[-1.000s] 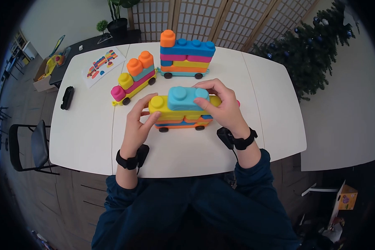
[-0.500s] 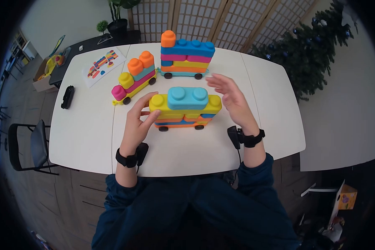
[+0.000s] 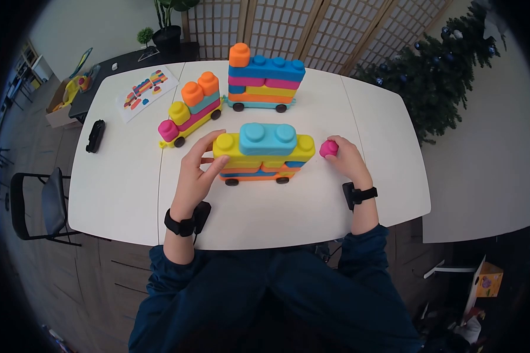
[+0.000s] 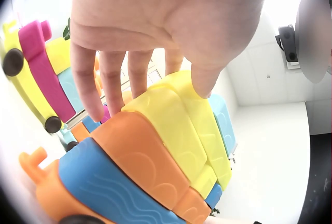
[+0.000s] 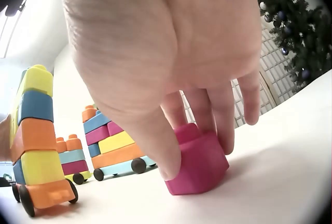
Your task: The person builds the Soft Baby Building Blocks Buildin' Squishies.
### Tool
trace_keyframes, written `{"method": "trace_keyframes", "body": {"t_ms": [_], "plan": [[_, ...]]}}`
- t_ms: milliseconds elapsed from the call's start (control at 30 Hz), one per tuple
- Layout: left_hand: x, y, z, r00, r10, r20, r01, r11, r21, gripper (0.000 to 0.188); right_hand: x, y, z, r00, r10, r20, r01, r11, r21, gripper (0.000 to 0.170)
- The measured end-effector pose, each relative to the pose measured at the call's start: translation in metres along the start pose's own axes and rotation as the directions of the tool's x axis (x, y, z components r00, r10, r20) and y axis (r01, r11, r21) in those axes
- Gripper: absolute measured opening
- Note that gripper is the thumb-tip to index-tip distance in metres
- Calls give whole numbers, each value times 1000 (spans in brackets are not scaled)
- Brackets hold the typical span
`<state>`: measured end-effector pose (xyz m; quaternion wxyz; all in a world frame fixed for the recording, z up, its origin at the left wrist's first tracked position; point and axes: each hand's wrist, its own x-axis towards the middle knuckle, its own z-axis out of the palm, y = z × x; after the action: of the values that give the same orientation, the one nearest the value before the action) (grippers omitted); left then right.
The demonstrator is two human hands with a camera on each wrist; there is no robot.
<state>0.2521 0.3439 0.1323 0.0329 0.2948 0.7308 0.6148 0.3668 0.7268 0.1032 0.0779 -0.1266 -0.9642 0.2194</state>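
A wagon built of toy blocks [image 3: 259, 160] stands near the middle of the table, orange at its wheeled base and yellow higher up. On top sits a light blue block [image 3: 268, 139] with two studs. My left hand [image 3: 195, 172] holds the wagon's left end, thumb on the near side and fingers over the far side; the left wrist view shows the thumb against the yellow block [image 4: 194, 120]. To the right of the wagon, my right hand [image 3: 350, 163] pinches a small magenta block [image 5: 199, 164] between thumb and fingers, low at the tabletop.
Behind stand a taller block wagon [image 3: 265, 82] with a blue upper block and, to its left, a smaller yellow-based one [image 3: 191, 117]. A picture sheet [image 3: 147, 91] lies at the back left, near a black object [image 3: 95, 136]. A decorated tree [image 3: 430, 73] leans in beyond the right edge.
My right hand has left the light blue block, moved right and down, and taken hold of the magenta block. My left hand has kept its grip on the wagon.
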Motion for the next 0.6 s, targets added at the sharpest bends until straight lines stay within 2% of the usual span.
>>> {"method": "trace_keyframes", "body": {"t_ms": [67,133,167,200,233,267,333,367,433,600], "plan": [[1,0,0,1000,-5,11,4,1000,8,48,1,-8,-3,998,-50,-42,50,999,-4,47],[1,0,0,1000,-6,13,5,1000,9,49,3,-39,-18,981,-65,-183,117,950,290,41],[1,0,0,1000,-8,15,8,1000,8,49,4,-48,-23,981,-65,-183,117,949,292,41],[1,0,0,1000,-9,16,9,1000,10,49,5,-57,-28,981,-83,-174,168,813,558,40],[1,0,0,1000,-8,15,8,1000,13,49,4,-65,-33,980,-103,-170,198,602,773,39],[0,0,0,1000,-8,14,8,1000,15,49,3,-73,-38,980,-102,-170,197,602,774,39],[0,-1,0,1000,-7,13,7,1000,10,49,-1,-88,-47,952,-271,-144,269,507,819,43],[0,-1,1,1000,-6,10,6,1000,4,49,0,-91,-48,952,-272,-144,269,506,819,43],[0,0,0,1000,-4,9,4,1000,6,49,1,-96,-49,905,-410,-109,360,606,710,48],[-1,1,2,1000,-1,9,1,1000,24,49,-2,-109,-43,898,-428,-103,390,665,637,52]]}}
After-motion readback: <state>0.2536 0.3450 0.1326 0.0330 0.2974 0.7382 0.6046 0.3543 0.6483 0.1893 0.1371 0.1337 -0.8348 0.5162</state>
